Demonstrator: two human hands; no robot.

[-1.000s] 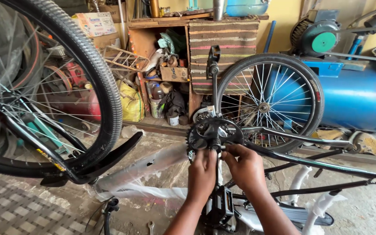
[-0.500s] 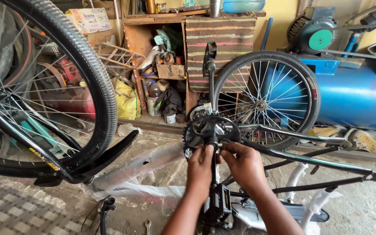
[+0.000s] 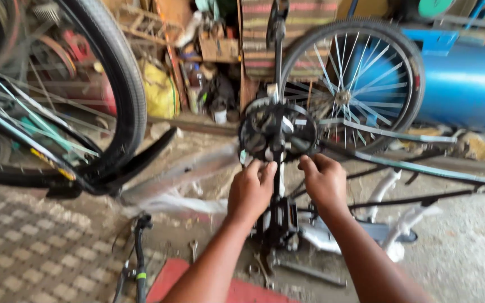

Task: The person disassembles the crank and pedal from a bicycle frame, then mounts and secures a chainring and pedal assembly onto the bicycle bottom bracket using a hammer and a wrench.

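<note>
Cluttered workshop shelves and a big blue metal tank (image 3: 467, 78) fill the back, and right in the middle of it all sits the black toothed chainring with its crank (image 3: 276, 134), mounted on the upturned bicycle frame, just above both hands. Compared with a second ago the view has dipped and closed in, so the chainring now sits higher and larger, and the hands have hardly shifted from it. The left hand (image 3: 251, 188) has its fingers curled up against the lower edge of the ring; the right hand (image 3: 324, 179) pinches at the ring's lower right side, fingers narrow — whether either holds a small part I cannot tell, the picture is blurred. That steady grip reads as fine fitting work at the crank carrying on. Below them a black pedal (image 3: 279, 221) hangs; behind, the spoked rear wheel (image 3: 352, 84). At left, a large black tyre (image 3: 113, 84); a spanner (image 3: 193, 249) lies on the concrete floor (image 3: 467, 252).
</note>
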